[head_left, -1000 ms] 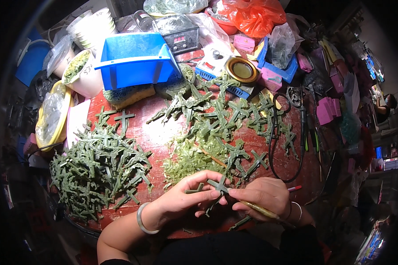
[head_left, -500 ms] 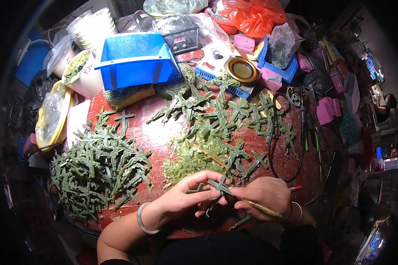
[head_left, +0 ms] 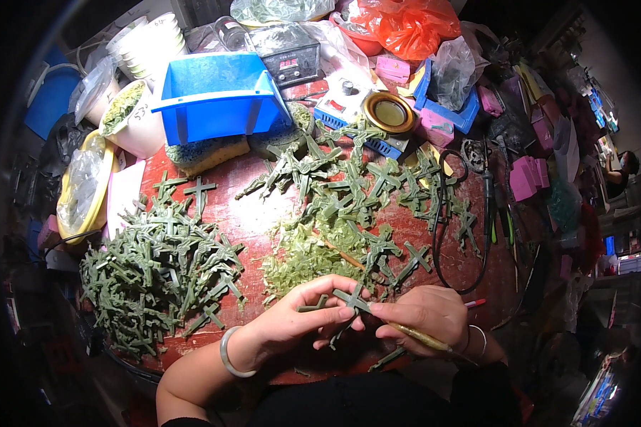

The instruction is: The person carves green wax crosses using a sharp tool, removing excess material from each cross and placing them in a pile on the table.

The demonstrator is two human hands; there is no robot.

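Observation:
My left hand point(head_left: 315, 307) pinches a small green wax cross point(head_left: 352, 299) between thumb and fingers, and another green strip shows among those fingers. My right hand point(head_left: 424, 320) is closed round a slim tool with a yellowish handle point(head_left: 421, 336); its tip meets the cross and is hidden by my fingers. To the left lies a big heap of green crosses point(head_left: 164, 277). Beyond my hands spreads a pile of pale green shavings point(head_left: 310, 260), with a thin brown stick point(head_left: 345, 255) lying in it. More green crosses point(head_left: 335, 167) lie scattered behind and to the right of the shavings.
A blue bin point(head_left: 217, 99) rests on a sponge point(head_left: 210, 154) at the back. Near it stand a box with a lit display point(head_left: 292, 64) and a small heater with a round brown dish point(head_left: 390, 114). A black cable point(head_left: 438, 249) loops at right, beside several thin tools point(head_left: 502, 220).
The tool in my right hand has tilted slightly, its back end dropping lower and to the right. My left hand and the cross have hardly moved.

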